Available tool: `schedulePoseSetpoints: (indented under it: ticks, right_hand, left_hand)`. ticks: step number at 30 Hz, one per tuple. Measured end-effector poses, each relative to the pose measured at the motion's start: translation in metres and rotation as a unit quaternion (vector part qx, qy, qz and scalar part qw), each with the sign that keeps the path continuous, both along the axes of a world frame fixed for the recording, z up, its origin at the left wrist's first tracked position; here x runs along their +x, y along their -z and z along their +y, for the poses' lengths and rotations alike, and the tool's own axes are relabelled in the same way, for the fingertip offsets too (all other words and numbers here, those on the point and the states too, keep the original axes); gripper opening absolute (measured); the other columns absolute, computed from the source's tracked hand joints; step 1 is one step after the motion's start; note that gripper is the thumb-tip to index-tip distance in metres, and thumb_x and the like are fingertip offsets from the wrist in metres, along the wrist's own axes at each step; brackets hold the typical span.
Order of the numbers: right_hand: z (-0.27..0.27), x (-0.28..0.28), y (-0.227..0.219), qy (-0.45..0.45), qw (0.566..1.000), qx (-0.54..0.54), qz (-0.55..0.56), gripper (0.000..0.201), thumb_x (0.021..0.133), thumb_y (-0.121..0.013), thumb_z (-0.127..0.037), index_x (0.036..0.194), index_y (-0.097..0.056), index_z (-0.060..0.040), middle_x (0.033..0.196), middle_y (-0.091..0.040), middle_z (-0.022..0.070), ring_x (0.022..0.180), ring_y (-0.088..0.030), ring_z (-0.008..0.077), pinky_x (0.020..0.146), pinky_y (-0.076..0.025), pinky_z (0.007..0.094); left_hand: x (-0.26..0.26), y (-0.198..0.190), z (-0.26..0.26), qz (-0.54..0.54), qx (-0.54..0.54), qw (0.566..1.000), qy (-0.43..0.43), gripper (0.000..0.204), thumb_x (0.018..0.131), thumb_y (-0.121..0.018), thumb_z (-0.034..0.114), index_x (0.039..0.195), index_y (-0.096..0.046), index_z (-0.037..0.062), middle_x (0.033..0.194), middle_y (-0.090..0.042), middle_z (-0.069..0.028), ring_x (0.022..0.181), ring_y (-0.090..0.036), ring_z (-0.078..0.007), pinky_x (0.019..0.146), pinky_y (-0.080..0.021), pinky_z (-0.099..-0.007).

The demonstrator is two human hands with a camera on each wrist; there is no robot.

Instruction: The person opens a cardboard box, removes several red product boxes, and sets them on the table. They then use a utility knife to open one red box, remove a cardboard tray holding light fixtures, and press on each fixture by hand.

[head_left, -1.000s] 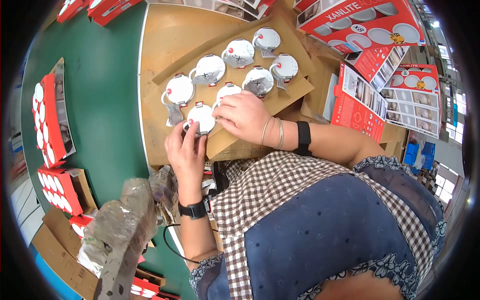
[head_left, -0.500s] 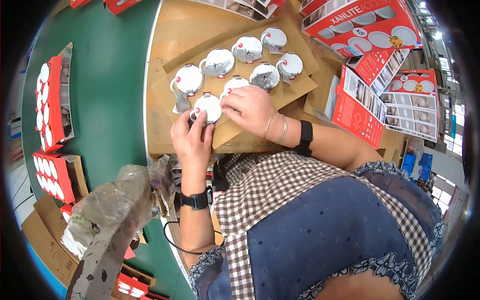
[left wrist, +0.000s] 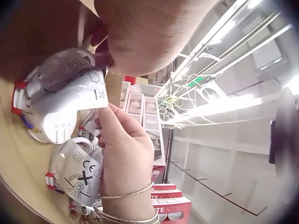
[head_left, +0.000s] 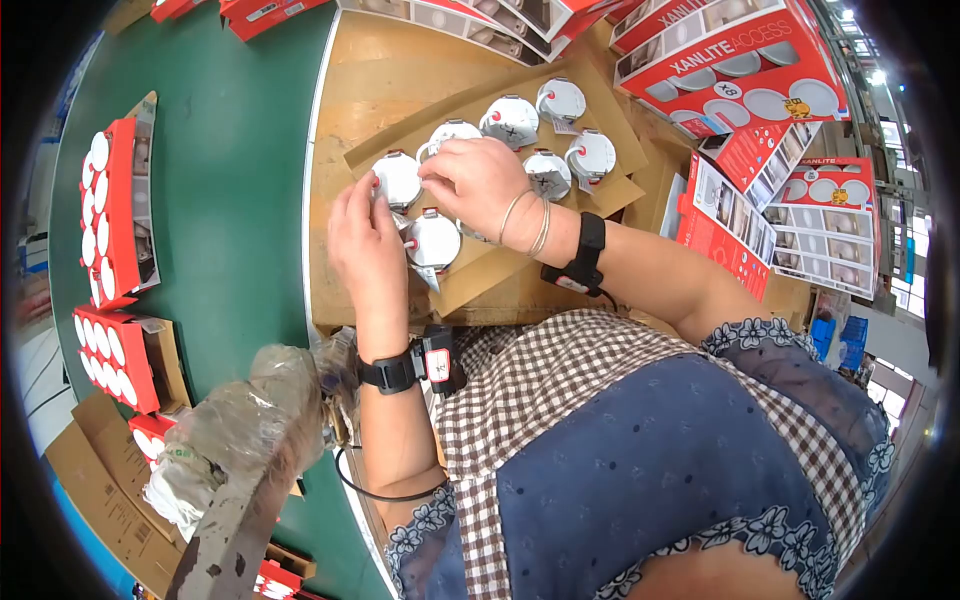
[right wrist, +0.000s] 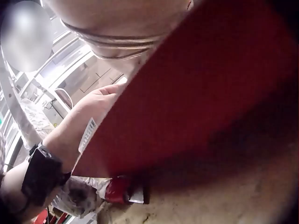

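Note:
At the left end of the far row of white downlights, both hands work on one downlight point(head_left: 397, 180). My left hand point(head_left: 366, 245) is at its left edge, fingertips partly hidden. The left wrist view shows a printed label point(left wrist: 88, 93) over this downlight; my left fingertips point(left wrist: 103, 59) hold its upper end. My right hand point(head_left: 482, 188) pinches the label's corner between thumb and finger, in from the right. A nearer downlight point(head_left: 435, 240) lies beside the hands with its label hanging down. Another label point(left wrist: 79, 172) bears a CE mark and a cross.
Several more downlights stand in two rows on a flattened cardboard sheet point(head_left: 480, 292). Red Xanlite boxes point(head_left: 735, 75) stand at the back right, with printed red cartons below. Filled red boxes point(head_left: 122, 215) line the green surface point(head_left: 220, 200). A red panel point(right wrist: 187, 102) blocks much of the right wrist view.
Both hands have left the nearest downlight and moved up and left to the end one of the far row. The head view has shifted slightly.

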State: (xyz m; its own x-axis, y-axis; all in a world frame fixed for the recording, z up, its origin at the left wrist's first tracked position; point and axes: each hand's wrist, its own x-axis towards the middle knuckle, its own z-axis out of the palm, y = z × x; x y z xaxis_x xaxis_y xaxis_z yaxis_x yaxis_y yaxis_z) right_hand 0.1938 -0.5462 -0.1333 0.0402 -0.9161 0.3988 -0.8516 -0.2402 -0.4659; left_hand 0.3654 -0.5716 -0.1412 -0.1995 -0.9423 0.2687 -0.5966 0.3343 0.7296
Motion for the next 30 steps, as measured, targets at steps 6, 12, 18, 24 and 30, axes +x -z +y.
schedulePoseSetpoints:
  ticks: [6,12,18,24,30]
  right_hand:
    - [-0.003,0.003,0.006,0.010,0.999,0.027,-0.041,0.006,0.079,-0.070,-0.015,0.084,-0.071,-0.0101,0.077,-0.065,0.0058,0.075,-0.064,0.0263,0.067,-0.050,0.0393]
    - [-0.006,0.005,0.009,-0.004,1.000,0.009,-0.010,0.005,0.080,-0.070,-0.015,0.083,-0.071,-0.0110,0.077,-0.065,0.0038,0.074,-0.064,0.0248,0.068,-0.047,0.0380]
    - [-0.006,0.008,0.014,0.000,1.000,-0.005,-0.001,0.005,0.080,-0.070,-0.015,0.080,-0.069,-0.0099,0.076,-0.065,0.0037,0.073,-0.063,0.0250,0.068,-0.046,0.0374]
    - [-0.006,0.014,0.016,0.026,1.000,0.003,-0.012,0.005,0.080,-0.066,-0.017,0.078,-0.068,-0.0124,0.076,-0.064,0.0022,0.076,-0.063,0.0229,0.071,-0.043,0.0373]
    - [-0.006,0.012,0.015,0.022,1.000,0.002,-0.022,0.005,0.079,-0.067,-0.017,0.075,-0.068,-0.0136,0.074,-0.065,0.0008,0.075,-0.063,0.0210,0.071,-0.042,0.0355]
  left_hand:
    - [0.000,0.002,-0.002,0.037,0.020,0.999,-0.007,0.028,0.089,-0.063,0.003,0.117,-0.065,0.0036,0.106,-0.066,-0.0138,0.094,-0.065,-0.0321,0.082,-0.052,-0.0412]
    - [0.005,0.016,-0.005,-0.008,-0.023,1.000,0.007,0.018,0.085,-0.068,0.002,0.103,-0.071,0.0028,0.107,-0.067,-0.0124,0.093,-0.066,-0.0297,0.080,-0.053,-0.0395]
    - [0.004,0.014,-0.004,-0.040,-0.047,0.998,0.004,0.014,0.084,-0.069,0.002,0.097,-0.073,0.0030,0.107,-0.068,-0.0114,0.093,-0.066,-0.0290,0.080,-0.054,-0.0382]
    - [0.008,0.019,-0.006,-0.038,-0.054,0.998,0.004,0.013,0.084,-0.069,0.002,0.096,-0.073,0.0044,0.104,-0.068,-0.0102,0.091,-0.067,-0.0290,0.077,-0.054,-0.0380]
    - [0.008,0.022,-0.006,-0.034,-0.054,0.998,-0.006,0.013,0.083,-0.070,0.003,0.095,-0.073,0.0057,0.103,-0.068,-0.0100,0.090,-0.067,-0.0290,0.076,-0.054,-0.0383]
